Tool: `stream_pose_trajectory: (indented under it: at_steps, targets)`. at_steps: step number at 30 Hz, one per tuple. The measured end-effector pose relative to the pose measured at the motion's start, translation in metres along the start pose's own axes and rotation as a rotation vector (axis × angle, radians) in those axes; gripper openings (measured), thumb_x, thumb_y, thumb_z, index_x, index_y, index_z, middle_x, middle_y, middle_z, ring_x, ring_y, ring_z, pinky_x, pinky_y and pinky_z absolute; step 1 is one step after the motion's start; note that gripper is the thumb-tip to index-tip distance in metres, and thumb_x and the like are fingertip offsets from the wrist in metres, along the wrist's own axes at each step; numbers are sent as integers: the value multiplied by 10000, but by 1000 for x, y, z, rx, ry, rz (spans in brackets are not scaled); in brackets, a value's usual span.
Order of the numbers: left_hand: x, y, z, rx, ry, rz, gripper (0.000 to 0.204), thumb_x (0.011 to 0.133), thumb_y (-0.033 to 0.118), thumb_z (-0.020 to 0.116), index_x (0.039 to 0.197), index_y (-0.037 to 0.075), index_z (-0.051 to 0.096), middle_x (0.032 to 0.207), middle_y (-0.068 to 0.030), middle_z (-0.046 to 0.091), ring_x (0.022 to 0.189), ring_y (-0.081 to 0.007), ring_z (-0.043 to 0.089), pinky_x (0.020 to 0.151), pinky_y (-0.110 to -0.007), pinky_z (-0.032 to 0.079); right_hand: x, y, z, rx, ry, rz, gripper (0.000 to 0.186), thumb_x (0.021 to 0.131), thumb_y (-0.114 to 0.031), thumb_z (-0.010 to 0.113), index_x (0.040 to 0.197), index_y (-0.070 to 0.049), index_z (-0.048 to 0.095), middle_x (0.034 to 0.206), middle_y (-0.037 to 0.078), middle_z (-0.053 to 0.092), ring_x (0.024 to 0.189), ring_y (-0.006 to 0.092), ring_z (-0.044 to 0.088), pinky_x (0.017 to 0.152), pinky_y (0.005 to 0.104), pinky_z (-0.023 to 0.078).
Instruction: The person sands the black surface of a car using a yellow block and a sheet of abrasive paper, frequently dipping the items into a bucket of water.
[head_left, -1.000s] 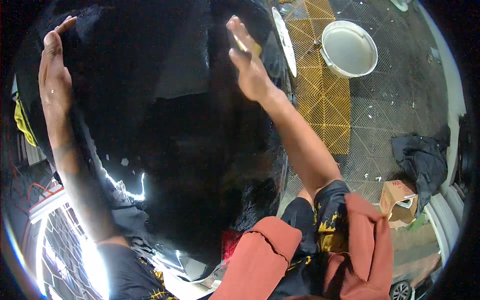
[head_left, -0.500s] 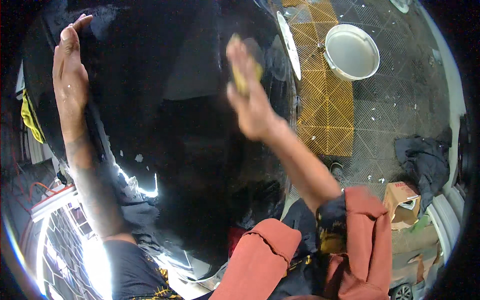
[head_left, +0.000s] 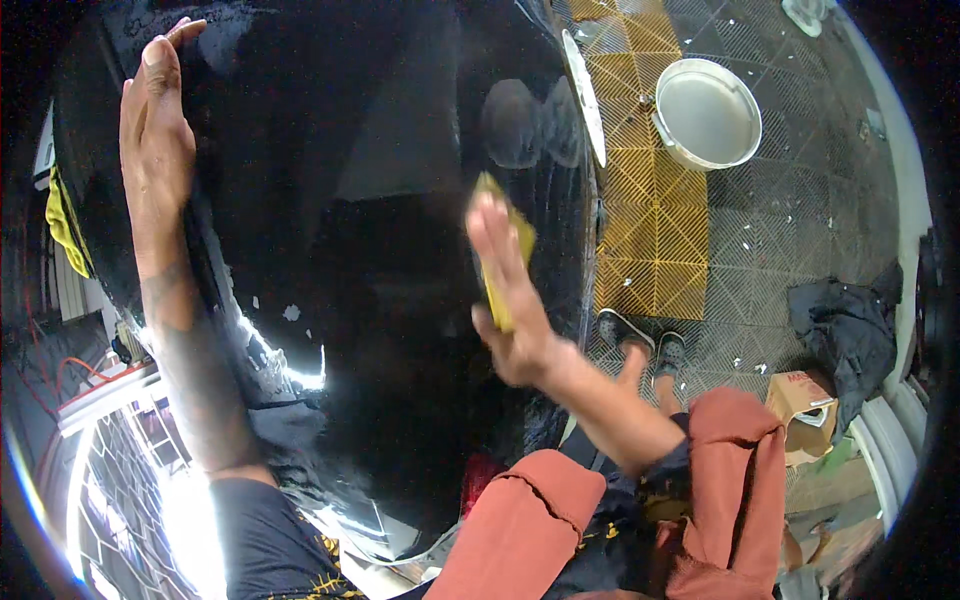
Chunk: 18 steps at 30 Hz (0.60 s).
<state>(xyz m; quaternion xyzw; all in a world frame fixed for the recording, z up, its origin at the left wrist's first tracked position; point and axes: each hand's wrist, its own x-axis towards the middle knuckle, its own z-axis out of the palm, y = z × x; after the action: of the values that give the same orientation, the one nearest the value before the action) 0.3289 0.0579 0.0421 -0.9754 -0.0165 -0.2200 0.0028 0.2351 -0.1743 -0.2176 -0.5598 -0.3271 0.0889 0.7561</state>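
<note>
A glossy, wet black car panel fills the middle of the view. My right hand lies over a flat yellow sanding pad, holding it against the panel toward its right side; the hand is slightly blurred. Ahead of that hand, two pale smeared patches show on the black surface. At the far left, my left hand rests along the panel's left edge with its fingers stretched out and nothing in it.
A white bucket of cloudy water stands on yellow and grey floor tiles to the right. Beyond lie a dark cloth and an open cardboard box. A yellow cloth hangs at left, above a bright lamp frame.
My right hand has slid toward me over the panel with the yellow sanding pad, uncovering the smeared patches. My left hand keeps its place on the edge; the whole view has shifted slightly.
</note>
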Motion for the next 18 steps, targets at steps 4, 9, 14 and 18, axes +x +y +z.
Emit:
stream_pose_trajectory:
  at_steps: [4,9,14,18]
  targets:
    - [-3,10,-2,2,-66,-27,638,1069,470,233,1304,-18,570,1388,-157,534,1343,-250,444,1158,-355,247,28,5,-6,-136,39,16,724,898,-52,452,1550,2,143,1629,193,85,1516,324,7,1217,403,-10]
    - [-2,12,1,14,-30,-94,608,1072,459,235,1307,23,586,1366,-153,555,1351,-241,436,1155,-347,243,36,2,-2,-115,65,-81,747,883,-74,463,1547,17,131,1624,214,71,1512,344,11,1213,413,-27]
    - [-2,7,0,-56,-5,-71,554,1078,430,257,1289,65,615,1365,-121,567,1328,-226,462,1145,-339,255,29,-18,6,-167,31,-34,787,866,-104,498,1552,-5,127,1616,226,85,1503,381,42,1210,458,14]
    - [-3,4,-1,-60,-27,-89,559,1075,436,251,1279,69,621,1345,-113,588,1323,-228,471,1151,-342,239,68,-4,4,-257,78,-37,811,853,-114,526,1546,16,126,1611,248,84,1502,393,45,1215,463,15]
